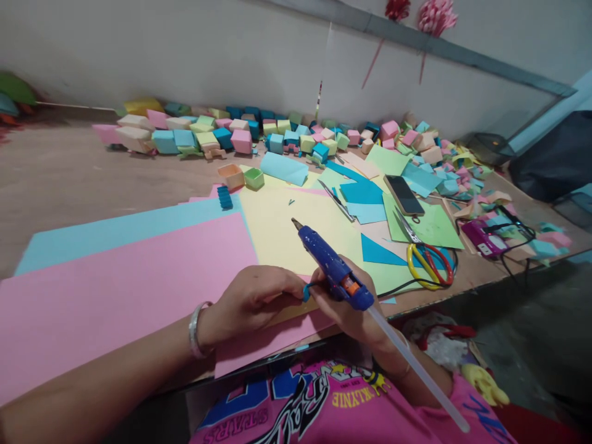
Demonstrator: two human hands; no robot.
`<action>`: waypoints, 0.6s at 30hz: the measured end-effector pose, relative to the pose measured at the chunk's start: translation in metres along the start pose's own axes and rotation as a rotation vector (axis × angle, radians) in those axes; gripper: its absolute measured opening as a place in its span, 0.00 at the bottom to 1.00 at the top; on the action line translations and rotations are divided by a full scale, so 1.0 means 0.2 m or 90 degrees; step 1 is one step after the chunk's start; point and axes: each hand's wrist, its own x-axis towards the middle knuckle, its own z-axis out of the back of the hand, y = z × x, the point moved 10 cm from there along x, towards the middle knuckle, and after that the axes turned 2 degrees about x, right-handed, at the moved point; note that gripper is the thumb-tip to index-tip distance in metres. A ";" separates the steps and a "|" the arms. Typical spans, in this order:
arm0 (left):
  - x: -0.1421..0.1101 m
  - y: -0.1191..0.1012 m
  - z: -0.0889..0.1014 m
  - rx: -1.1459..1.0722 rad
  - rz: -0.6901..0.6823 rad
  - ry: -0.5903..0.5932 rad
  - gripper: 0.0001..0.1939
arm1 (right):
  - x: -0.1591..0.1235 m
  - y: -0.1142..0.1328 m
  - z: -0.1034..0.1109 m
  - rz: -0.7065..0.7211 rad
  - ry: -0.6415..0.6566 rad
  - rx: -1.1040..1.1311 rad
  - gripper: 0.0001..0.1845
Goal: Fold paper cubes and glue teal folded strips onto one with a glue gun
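Observation:
My right hand (pixel 351 308) is wrapped round a blue glue gun (pixel 330 266). Its metal tip points up and away over a yellow paper sheet (pixel 277 228), and a clear glue stick (pixel 416 364) pokes out of its back toward me. My left hand (pixel 252 302) is closed in a pinch on a small blue paper piece (pixel 306 290) right beside the gun's trigger. Both hands hover over the near table edge, above a large pink paper sheet (pixel 115 290).
A light blue sheet (pixel 115 231) lies behind the pink one. Yellow-and-red scissors (pixel 428 259), a phone (pixel 403 194), a purple device with black cable (pixel 481 237) and green paper (pixel 430 225) lie to the right. Several folded paper boxes (pixel 240 139) line the wall.

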 end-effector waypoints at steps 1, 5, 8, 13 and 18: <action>0.00 0.00 0.00 0.003 -0.004 -0.001 0.03 | 0.00 0.00 0.00 0.004 -0.001 -0.006 0.08; 0.00 0.00 0.00 0.006 0.003 -0.003 0.02 | 0.00 0.02 0.01 0.016 -0.016 -0.043 0.08; -0.01 0.03 0.00 -0.026 0.047 0.001 0.03 | 0.00 0.03 0.02 0.006 -0.028 -0.019 0.08; -0.03 0.16 0.01 -0.128 0.194 -0.029 0.01 | 0.01 0.01 0.01 -0.064 0.015 0.037 0.09; -0.06 0.24 -0.01 -0.224 0.290 -0.038 0.03 | 0.01 0.04 0.01 -0.045 0.049 -0.013 0.08</action>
